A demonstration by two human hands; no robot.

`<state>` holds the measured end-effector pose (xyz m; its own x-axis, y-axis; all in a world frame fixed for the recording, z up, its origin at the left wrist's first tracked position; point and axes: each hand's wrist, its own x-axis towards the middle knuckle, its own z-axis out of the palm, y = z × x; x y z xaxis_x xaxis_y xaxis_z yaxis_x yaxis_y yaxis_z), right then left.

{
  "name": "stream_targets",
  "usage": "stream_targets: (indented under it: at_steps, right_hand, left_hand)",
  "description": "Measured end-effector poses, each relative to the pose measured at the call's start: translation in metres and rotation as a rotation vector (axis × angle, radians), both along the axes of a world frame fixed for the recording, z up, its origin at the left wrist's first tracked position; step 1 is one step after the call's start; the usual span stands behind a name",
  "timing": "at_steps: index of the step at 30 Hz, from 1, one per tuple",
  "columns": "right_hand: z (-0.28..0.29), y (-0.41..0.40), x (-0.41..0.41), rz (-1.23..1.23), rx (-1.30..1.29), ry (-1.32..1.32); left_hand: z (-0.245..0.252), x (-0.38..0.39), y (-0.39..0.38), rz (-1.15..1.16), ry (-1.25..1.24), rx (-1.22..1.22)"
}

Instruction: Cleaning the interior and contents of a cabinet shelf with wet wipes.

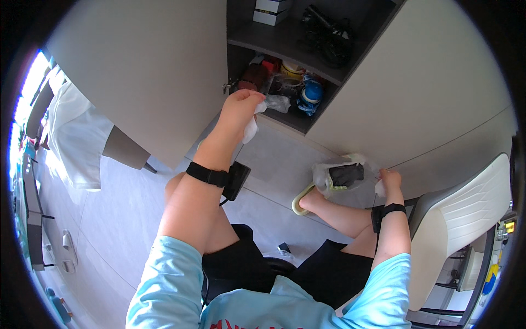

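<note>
My left hand (243, 107) is closed on a crumpled white tissue or cloth (251, 129), which hangs below the fingers at the front edge of an open cabinet's lower compartment. Behind it lie a dark red cylindrical item (251, 77), a clear plastic wrapper (277, 103) and a blue round item (312, 91). At the right, my right hand (390, 179) has a small white piece (379, 188), tissue or cloth, at its fingers. Beside that hand a translucent plastic bag (322, 177) with a dark item inside stands on the floor; whether the fingers hold its edge I cannot tell.
An open cabinet door (164, 74) stands to the left. The upper shelf (283, 45) bears white boxes (269, 17) and a black tangled item (328, 35). A cream chair (464, 214) is close on the right; a draped white cloth (74, 131) hangs at far left.
</note>
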<state>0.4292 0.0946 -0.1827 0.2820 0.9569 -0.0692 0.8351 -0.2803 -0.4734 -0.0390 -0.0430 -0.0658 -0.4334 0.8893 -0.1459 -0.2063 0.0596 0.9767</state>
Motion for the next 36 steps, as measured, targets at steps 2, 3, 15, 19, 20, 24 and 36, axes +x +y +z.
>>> stream_targets:
  at_steps: [2, 3, 15, 19, 20, 24, 36]
  right_hand:
    - [-0.016, 0.012, 0.028, 0.019, -0.21, 0.035]
    - [-0.023, 0.013, 0.029, 0.016, -0.214, 0.036]
    - [0.017, 0.038, -0.144, 0.632, -0.15, 0.353]
    - [0.046, 0.04, -0.238, 0.796, -0.312, 0.249]
    - [0.052, 0.041, -0.261, 0.842, -0.316, 0.204]
    - [0.012, 0.087, -0.31, 0.957, -0.323, 0.177]
    - [-0.136, 0.119, -0.375, 0.81, 0.319, 0.023]
  left_hand:
    - [-0.004, 0.007, 0.0, -0.018, 0.017, -0.025]
    - [-0.006, 0.007, 0.0, -0.028, 0.02, -0.046]
    - [-0.008, 0.041, 0.048, -0.332, 0.699, 0.047]
    - [-0.05, 0.037, 0.081, -0.318, 0.539, -0.019]
    - [-0.071, 0.035, 0.086, -0.222, 0.287, -0.027]
    - [-0.138, 0.041, 0.103, 0.038, -0.419, -0.093]
    - [-0.245, -0.01, 0.082, 0.379, -0.558, -0.322]
